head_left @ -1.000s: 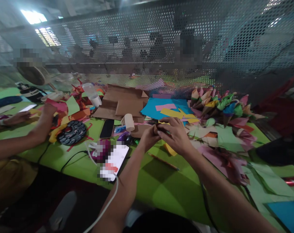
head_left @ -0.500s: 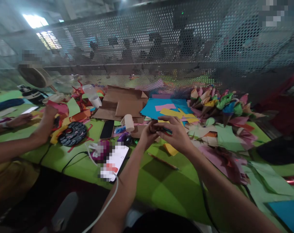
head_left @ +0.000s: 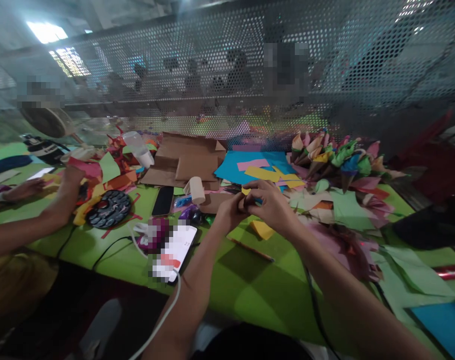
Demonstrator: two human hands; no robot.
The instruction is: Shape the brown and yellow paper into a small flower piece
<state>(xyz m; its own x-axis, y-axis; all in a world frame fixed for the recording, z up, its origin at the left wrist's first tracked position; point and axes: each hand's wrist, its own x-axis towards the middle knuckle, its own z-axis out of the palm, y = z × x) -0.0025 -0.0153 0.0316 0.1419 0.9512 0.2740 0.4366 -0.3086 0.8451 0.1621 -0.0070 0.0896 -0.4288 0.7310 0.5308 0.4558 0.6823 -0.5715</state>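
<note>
Fingertips of the left hand [head_left: 229, 214] and right hand [head_left: 270, 202] sit a little closer together than half a second ago, while the table [head_left: 265, 290] has slid slightly leftward in the frame. Between them, just right of the frame's centre, is a small dark piece [head_left: 243, 203], mostly hidden; its material is unclear. The left fingers are curled nearly closed around it. The right fingers arch loosely, thumb and tips meeting at the piece; I cannot tell whether they pinch or merely steady it. The step in hand looks like fine fingertip shaping above the table. The next move seems to call for a steady left hold and small, light right-finger adjustments. Below the hands lie a yellow paper piece [head_left: 262, 230] and a pencil [head_left: 253, 250].
</note>
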